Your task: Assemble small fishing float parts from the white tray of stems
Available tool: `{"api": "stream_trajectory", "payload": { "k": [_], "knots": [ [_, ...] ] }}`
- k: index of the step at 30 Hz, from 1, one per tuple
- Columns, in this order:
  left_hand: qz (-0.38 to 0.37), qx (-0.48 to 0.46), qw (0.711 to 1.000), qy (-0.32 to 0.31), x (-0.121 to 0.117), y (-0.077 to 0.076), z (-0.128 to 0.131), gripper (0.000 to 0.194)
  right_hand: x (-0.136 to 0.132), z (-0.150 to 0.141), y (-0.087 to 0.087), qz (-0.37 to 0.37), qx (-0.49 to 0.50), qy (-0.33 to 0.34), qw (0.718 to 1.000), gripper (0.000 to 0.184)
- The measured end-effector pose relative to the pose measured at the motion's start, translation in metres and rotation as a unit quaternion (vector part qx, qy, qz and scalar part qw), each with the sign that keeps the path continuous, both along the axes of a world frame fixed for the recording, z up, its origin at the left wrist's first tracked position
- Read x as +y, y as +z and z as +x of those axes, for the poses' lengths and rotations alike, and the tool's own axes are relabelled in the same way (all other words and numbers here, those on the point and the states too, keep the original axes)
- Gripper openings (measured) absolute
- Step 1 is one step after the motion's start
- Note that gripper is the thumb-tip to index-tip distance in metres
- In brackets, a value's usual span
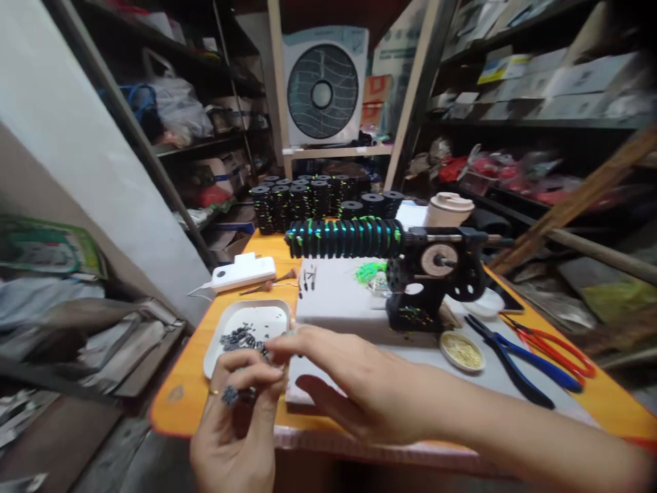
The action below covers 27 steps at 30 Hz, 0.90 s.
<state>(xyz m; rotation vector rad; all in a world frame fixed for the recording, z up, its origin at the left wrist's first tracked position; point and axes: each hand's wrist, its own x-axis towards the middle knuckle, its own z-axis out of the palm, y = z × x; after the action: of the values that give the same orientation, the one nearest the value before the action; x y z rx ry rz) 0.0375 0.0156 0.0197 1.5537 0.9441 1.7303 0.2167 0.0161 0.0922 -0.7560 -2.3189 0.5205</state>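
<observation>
My left hand (236, 418) is at the table's front edge, fingers curled and thumb pressed in. A thin gold band and a dark bluish cluster (229, 395) show at its fingers. My right hand (359, 376) reaches across from the right, its fingertips meeting the left ones in a pinch. Whatever lies between the fingertips is too small and covered to name. Just behind them sits a white tray (215, 335) with small dark pieces (239, 337). Beyond stands a black hand-cranked winder (418, 301), carrying a ridged black roll (343, 237) with blue-green strands.
Pliers with blue-black handles (528, 363), red-handled pliers (559, 349) and a dish of golden bits (462, 351) lie at right. A white power strip (243, 271) is at left. Black spools (298, 198), a lidded cup (449, 209) and a box fan (323, 92) stand behind.
</observation>
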Motion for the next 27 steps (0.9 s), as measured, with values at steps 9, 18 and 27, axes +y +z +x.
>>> {"api": "stream_trajectory", "payload": {
  "k": [9,18,27],
  "knots": [
    [-0.267,-0.250,0.923,-0.116,0.008,0.002,0.007,0.027,0.019,-0.007,-0.008,0.015,0.062,-0.064,0.996,0.015],
    [-0.304,-0.275,0.906,-0.110,-0.011,0.003,0.023,0.024,0.023,-0.009,-0.020,-0.054,0.142,-0.098,0.983,0.013],
    [-0.261,-0.230,0.935,-0.064,-0.015,-0.002,0.036,0.024,0.016,-0.013,-0.020,-0.021,0.155,-0.119,0.981,0.013]
  ]
}}
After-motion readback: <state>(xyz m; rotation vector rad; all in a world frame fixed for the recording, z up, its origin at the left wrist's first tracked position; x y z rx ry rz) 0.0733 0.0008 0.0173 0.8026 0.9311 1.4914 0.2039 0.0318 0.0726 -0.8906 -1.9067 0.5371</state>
